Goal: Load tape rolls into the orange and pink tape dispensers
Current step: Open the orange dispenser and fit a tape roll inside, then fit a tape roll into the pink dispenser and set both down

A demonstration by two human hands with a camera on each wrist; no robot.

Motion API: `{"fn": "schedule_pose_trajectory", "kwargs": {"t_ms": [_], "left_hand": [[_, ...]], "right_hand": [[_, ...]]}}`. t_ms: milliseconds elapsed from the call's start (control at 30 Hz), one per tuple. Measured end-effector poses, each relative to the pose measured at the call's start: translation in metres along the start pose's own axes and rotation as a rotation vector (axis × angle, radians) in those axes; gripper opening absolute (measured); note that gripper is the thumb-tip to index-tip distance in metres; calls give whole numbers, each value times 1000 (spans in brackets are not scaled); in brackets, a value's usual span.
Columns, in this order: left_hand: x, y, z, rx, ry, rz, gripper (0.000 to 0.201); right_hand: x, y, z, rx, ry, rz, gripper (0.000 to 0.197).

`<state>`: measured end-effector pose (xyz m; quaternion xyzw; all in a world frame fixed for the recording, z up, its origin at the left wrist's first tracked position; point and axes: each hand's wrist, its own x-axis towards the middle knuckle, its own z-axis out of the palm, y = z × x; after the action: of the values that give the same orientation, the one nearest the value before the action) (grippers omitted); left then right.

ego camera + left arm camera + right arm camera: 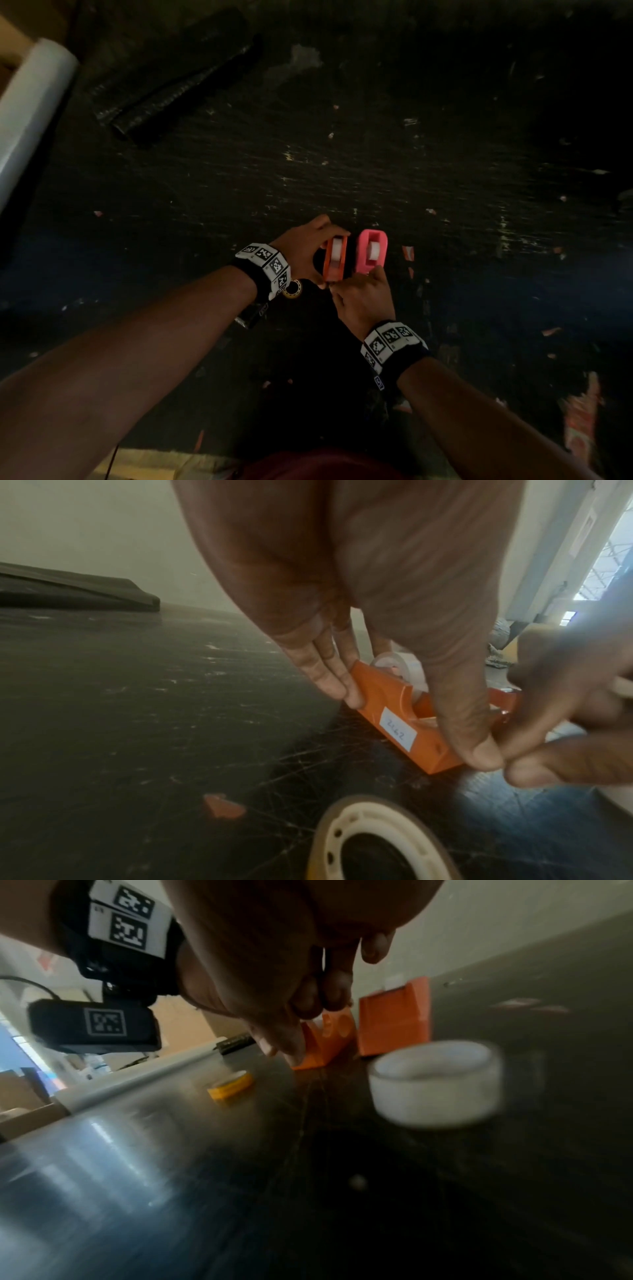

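Note:
On the dark table the orange dispenser (pixel 335 262) stands with a white tape roll (pixel 337 246) seated in it. My left hand (pixel 308 246) grips it, fingers (pixel 337 685) on its far side and thumb (pixel 479 746) at its near end. My right hand (pixel 344 289) pinches at that near end, apparently on the tape's loose end; the strip is too thin to make out. Just to the right stands the pink dispenser (pixel 371 251), with a white roll (pixel 374 250) inside and no hand on it.
A yellow tape roll (pixel 292 289) lies by my left wrist. A blurred white roll (pixel 435 1080) sits near my right hand. A white film roll (pixel 30 102) and a black roll (pixel 178 85) lie far left. Paper scraps dot the table (pixel 445 154).

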<state>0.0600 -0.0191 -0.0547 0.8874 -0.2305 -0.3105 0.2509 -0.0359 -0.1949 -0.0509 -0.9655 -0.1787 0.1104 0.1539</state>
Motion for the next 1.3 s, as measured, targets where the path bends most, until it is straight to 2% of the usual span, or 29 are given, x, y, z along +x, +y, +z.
{"fn": "schedule_pose_trajectory", "kwargs": {"t_ms": [67, 233, 433, 533, 633, 767, 900, 1000, 1133, 1300], "left_hand": [[0, 0, 0, -3, -2, -2, 111], [1, 1, -1, 8, 3, -11, 111], [-4, 9, -4, 4, -16, -26, 113], [-6, 12, -5, 133, -14, -17, 121], [-9, 16, -5, 252, 73, 4, 134], [1, 36, -2, 269, 144, 22, 127], [18, 60, 10, 293, 103, 14, 112], [24, 67, 12, 287, 114, -12, 99], [26, 67, 12, 301, 132, -21, 95], [26, 66, 13, 317, 117, -41, 101]], "right_hand": [[-5, 2, 2, -4, -15, 29, 19], [-6, 11, 0, 51, 154, 144, 20], [10, 8, -3, 2, 85, 111, 22], [5, 14, -12, 45, 100, 161, 29], [-4, 33, -26, 138, 201, 230, 29], [2, 61, -46, 171, 183, 276, 36], [26, 74, -54, 43, 5, 203, 45], [39, 78, -53, 8, -84, 191, 42], [41, 80, -55, 45, -74, 149, 42], [30, 78, -61, 265, 88, 109, 28]]}}
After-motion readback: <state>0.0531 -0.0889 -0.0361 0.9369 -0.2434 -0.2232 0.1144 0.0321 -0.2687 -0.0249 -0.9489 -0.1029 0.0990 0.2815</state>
